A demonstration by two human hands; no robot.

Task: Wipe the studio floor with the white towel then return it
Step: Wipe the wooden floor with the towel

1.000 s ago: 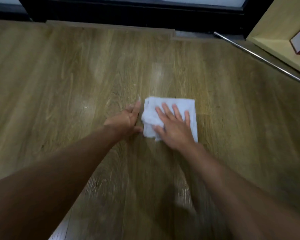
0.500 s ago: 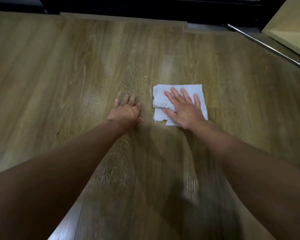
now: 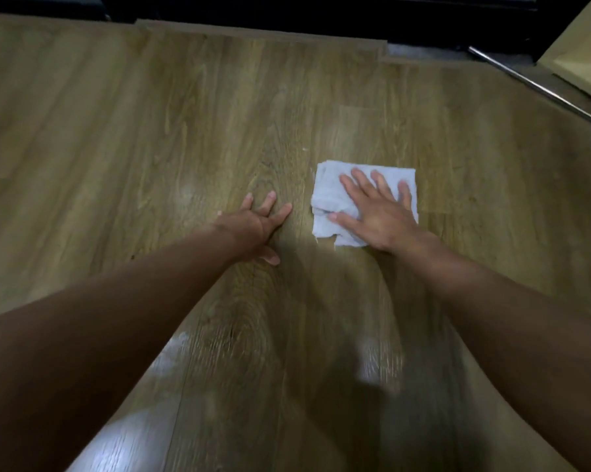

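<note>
A folded white towel [image 3: 328, 195] lies flat on the brown wood-plank floor [image 3: 151, 131], a little right of centre. My right hand [image 3: 376, 212] presses down on it with the palm flat and fingers spread, covering its right half; the thumb rests on the towel's near fold. My left hand [image 3: 253, 226] is planted on the bare floor to the left of the towel, fingers apart, a short gap away from the cloth. Both forearms reach in from the bottom of the view.
A dark door threshold [image 3: 287, 11] runs along the far edge of the floor. A metal rail [image 3: 539, 86] slants across the top right, with a light wooden piece of furniture [image 3: 587, 52] behind it. Bare planks stretch to the left.
My right hand has slid the towel to the right and away from my left hand. My left hand, which touched the towel's edge, now rests spread on the bare floor.
</note>
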